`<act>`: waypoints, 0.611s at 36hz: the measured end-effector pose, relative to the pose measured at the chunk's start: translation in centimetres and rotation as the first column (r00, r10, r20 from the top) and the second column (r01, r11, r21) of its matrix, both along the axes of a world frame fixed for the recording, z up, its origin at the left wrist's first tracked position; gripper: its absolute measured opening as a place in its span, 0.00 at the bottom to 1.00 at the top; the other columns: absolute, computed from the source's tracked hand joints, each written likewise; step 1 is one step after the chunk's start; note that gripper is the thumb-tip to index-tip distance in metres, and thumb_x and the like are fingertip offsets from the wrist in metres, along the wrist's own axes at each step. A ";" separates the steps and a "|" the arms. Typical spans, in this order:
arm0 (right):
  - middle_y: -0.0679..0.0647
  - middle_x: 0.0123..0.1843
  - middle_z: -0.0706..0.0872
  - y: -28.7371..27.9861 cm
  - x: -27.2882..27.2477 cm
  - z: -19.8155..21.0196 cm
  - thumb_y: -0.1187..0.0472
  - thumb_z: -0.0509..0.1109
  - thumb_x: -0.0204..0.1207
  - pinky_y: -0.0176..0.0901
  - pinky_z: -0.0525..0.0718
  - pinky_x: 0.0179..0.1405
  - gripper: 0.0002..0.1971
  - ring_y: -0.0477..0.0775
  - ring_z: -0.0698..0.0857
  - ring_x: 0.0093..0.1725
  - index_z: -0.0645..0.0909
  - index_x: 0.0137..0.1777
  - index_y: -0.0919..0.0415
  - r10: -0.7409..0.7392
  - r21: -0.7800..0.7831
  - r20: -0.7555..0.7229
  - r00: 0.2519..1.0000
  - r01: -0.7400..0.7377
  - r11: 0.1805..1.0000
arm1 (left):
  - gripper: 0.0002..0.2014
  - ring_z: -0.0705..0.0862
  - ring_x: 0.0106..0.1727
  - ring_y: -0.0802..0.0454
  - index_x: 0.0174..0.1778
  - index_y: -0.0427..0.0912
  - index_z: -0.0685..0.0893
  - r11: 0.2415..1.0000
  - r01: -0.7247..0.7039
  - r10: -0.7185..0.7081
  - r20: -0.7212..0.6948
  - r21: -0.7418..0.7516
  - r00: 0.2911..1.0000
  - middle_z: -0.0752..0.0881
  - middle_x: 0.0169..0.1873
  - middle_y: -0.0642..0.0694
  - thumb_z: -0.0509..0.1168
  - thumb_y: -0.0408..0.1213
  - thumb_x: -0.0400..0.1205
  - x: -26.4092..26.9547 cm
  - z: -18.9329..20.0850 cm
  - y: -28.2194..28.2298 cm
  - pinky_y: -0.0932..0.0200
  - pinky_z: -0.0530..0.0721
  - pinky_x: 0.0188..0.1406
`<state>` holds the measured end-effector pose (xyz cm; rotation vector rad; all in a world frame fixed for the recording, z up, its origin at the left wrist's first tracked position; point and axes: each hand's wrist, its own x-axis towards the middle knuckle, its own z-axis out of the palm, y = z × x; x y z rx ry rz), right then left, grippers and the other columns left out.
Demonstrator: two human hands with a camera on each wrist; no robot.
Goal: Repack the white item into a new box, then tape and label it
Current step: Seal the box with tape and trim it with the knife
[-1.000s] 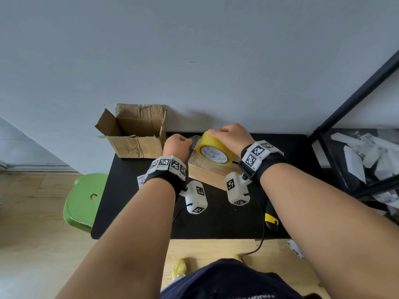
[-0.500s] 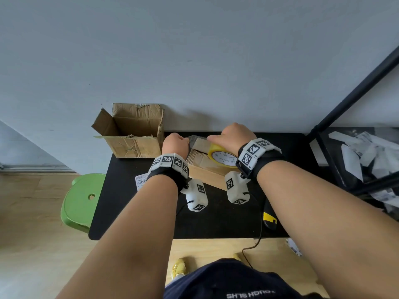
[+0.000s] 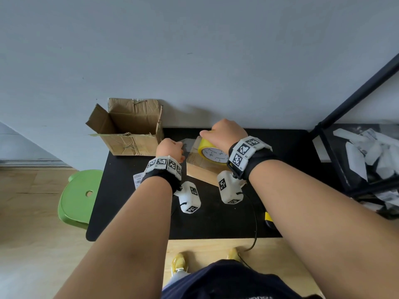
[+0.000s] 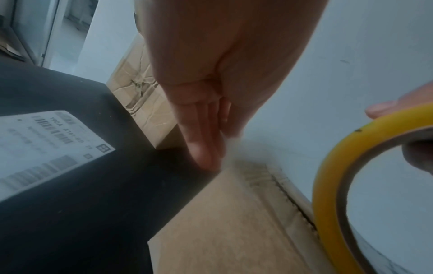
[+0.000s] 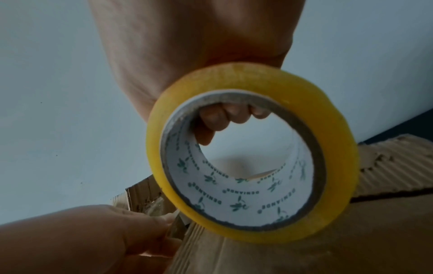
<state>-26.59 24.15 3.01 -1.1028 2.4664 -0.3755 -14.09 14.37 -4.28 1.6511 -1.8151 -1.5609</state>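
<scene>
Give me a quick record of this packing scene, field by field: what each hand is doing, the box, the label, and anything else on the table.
right hand: grip on yellow tape roll, fingers through its core
left hand: pinches clear tape end at box's left edge
new brown cardboard box: flaps closed, roll resting on top
white printed shipping label: flat on black table, not yet applied
old torn cardboard box: open, back left

Label half hidden; left fingertips blurred
</scene>
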 end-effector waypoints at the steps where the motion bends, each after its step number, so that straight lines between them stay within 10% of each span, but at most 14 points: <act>1: 0.52 0.27 0.75 -0.1 0.0 -0.1 0.42 0.65 0.73 0.41 0.72 0.31 0.20 0.56 0.77 0.29 0.73 0.29 0.58 -0.001 0.001 -0.003 1.000 0.001 1.000 | 0.15 0.84 0.34 0.46 0.57 0.25 0.82 1.000 0.011 -0.011 0.009 -0.002 1.000 0.88 0.50 0.29 0.60 0.34 0.84 -0.1 -0.2 -0.1 0.56 0.86 0.38; 9: 0.51 0.25 0.71 -0.7 -0.2 -0.5 0.45 0.65 0.72 0.39 0.68 0.29 0.19 0.55 0.73 0.27 0.69 0.27 0.56 -0.004 0.006 -0.022 1.000 0.004 1.000 | 0.19 0.88 0.42 0.41 0.49 0.33 0.88 0.977 0.214 -0.198 0.288 -0.024 0.937 0.88 0.39 0.37 0.62 0.46 0.84 -0.8 -1.1 -0.1 0.52 0.86 0.45; 15: 0.50 0.24 0.68 -0.8 -0.4 -0.6 0.46 0.65 0.72 0.39 0.66 0.28 0.21 0.54 0.70 0.26 0.65 0.25 0.56 -0.017 -0.010 -0.020 1.000 0.016 1.000 | 0.12 0.88 0.45 0.41 0.47 0.40 0.88 0.971 0.240 -0.234 0.246 0.003 0.941 0.87 0.41 0.41 0.65 0.46 0.83 -1.2 -1.7 0.2 0.45 0.88 0.53; 22: 0.50 0.23 0.66 -0.7 -0.3 -0.7 0.46 0.66 0.71 0.39 0.65 0.27 0.22 0.53 0.69 0.25 0.63 0.24 0.55 -0.028 -0.017 -0.006 1.000 0.028 0.999 | 0.17 0.84 0.48 0.48 0.64 0.41 0.84 0.953 0.302 -0.295 0.359 0.037 0.886 0.86 0.49 0.42 0.58 0.46 0.86 -1.2 -2.1 0.1 0.56 0.80 0.48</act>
